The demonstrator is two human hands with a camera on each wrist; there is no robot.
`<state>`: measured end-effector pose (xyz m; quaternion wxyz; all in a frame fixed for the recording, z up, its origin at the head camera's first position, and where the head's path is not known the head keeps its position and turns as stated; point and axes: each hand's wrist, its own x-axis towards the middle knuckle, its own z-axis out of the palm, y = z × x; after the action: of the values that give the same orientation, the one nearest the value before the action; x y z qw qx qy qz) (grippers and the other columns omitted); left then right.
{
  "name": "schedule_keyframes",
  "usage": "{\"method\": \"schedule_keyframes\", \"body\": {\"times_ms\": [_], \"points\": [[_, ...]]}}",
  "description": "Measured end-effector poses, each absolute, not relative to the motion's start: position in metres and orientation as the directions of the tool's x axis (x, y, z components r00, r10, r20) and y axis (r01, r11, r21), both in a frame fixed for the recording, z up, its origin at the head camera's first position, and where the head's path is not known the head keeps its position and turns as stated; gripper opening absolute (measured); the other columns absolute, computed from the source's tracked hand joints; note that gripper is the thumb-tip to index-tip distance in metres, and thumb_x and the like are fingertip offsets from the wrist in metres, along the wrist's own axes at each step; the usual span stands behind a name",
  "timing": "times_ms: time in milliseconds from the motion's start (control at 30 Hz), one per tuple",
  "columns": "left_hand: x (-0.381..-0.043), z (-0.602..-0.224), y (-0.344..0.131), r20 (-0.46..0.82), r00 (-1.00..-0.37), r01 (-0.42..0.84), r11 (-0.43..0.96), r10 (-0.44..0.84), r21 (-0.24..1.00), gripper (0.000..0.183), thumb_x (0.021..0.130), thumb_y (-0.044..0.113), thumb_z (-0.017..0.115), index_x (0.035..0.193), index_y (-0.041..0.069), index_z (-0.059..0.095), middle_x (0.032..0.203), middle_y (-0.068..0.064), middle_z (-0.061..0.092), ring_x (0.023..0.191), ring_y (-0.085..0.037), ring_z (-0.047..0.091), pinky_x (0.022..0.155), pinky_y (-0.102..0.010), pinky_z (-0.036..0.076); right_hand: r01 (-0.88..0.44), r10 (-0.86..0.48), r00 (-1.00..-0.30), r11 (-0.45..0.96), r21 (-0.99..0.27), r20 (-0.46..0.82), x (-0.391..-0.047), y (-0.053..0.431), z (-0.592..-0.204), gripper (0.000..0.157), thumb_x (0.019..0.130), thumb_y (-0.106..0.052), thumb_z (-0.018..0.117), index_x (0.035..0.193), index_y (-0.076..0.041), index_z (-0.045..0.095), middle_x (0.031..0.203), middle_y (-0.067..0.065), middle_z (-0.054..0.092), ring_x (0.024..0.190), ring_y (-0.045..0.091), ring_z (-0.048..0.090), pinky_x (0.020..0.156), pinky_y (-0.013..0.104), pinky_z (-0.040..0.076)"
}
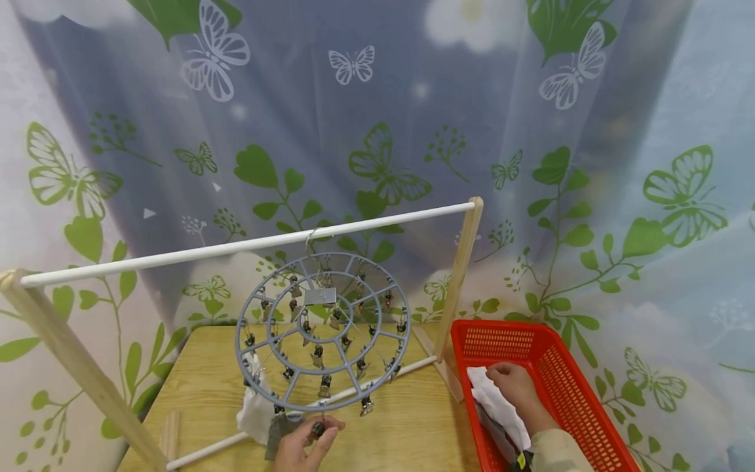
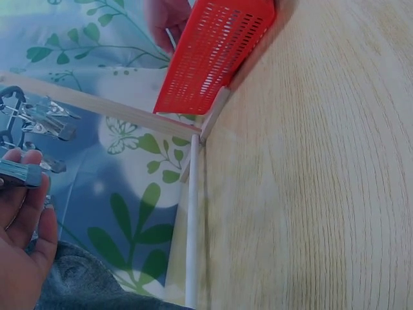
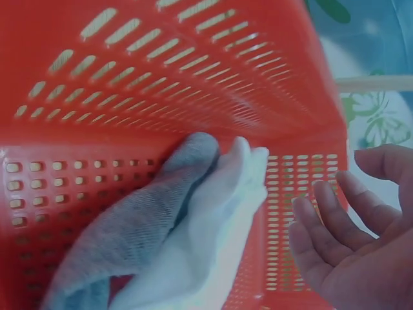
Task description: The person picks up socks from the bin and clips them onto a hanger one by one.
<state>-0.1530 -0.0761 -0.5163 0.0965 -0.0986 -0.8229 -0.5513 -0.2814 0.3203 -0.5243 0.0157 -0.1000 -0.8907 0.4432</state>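
A round grey clip hanger (image 1: 237, 337) with many dangling clips hangs from a white rod. My left hand (image 1: 302, 447) pinches one dark clip (image 2: 19, 173) at the hanger's front rim. Beside that hand, a white sock (image 1: 253, 414) and a grey sock-like cloth (image 1: 276, 435) hang below the rim. On the right, my right hand (image 3: 361, 239) is over the red basket (image 1: 575, 393), fingers loosely bent with nothing in them. Just left of it in the right wrist view lie a white sock (image 3: 216, 226) and a grey sock (image 3: 135, 226) inside the basket.
The white rod (image 1: 236, 248) spans two wooden posts (image 1: 459, 282), with a lower white bar (image 2: 193, 226) near the tabletop. A wooden table (image 1: 200, 367) lies under the rack. Behind stands a curtain (image 1: 354, 131) printed with butterflies and leaves.
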Motion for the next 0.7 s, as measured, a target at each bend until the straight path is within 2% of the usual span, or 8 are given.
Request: {"method": "schedule_keyframes", "body": {"times_ms": [167,400,600,700], "points": [[-0.154,-0.513,-0.079,0.219,-0.973,0.231,0.362,0.074,0.903,0.024,0.101,0.027,0.055,0.1,0.007,0.069,0.096,-0.008,0.072,0.082,-0.004,0.065,0.066,-0.025,0.055,0.19,0.199,-0.976,0.575,-0.795,-0.089,-0.285,0.323,-0.531,0.024,0.091,-0.013,0.06,0.101,0.008,0.066,0.093,0.017,0.067,0.084,0.026,0.062,0.07,0.038,0.051],[-0.154,-0.513,-0.081,0.215,-0.974,0.224,0.366,0.066,0.903,0.024,0.101,0.027,0.056,0.1,0.007,0.069,0.096,-0.007,0.072,0.083,-0.008,0.066,0.067,-0.026,0.054,0.156,0.15,-0.986,0.636,-0.756,-0.078,-0.29,0.319,-0.535,0.023,0.088,-0.012,0.062,0.098,0.008,0.068,0.098,0.02,0.067,0.092,0.035,0.061,0.08,0.049,0.051],[-0.155,-0.514,-0.083,0.222,-0.973,0.232,0.361,0.069,0.903,0.023,0.1,0.026,0.057,0.1,0.006,0.069,0.094,-0.005,0.071,0.081,-0.004,0.064,0.066,-0.026,0.054,0.139,0.116,-0.99,0.699,-0.702,-0.08,-0.292,0.313,-0.538,0.017,0.084,-0.011,0.067,0.091,0.005,0.066,0.086,0.013,0.066,0.078,0.027,0.059,0.065,0.037,0.049],[-0.154,-0.514,-0.083,0.2,-0.977,0.211,0.357,0.066,0.91,0.024,0.1,0.027,0.057,0.1,0.006,0.069,0.094,-0.004,0.071,0.081,-0.005,0.064,0.066,-0.025,0.054,0.13,0.093,-0.992,0.729,-0.672,-0.091,-0.293,0.311,-0.541,0.019,0.082,-0.01,0.069,0.093,0.005,0.065,0.087,0.014,0.066,0.076,0.024,0.058,0.062,0.034,0.049]]}}
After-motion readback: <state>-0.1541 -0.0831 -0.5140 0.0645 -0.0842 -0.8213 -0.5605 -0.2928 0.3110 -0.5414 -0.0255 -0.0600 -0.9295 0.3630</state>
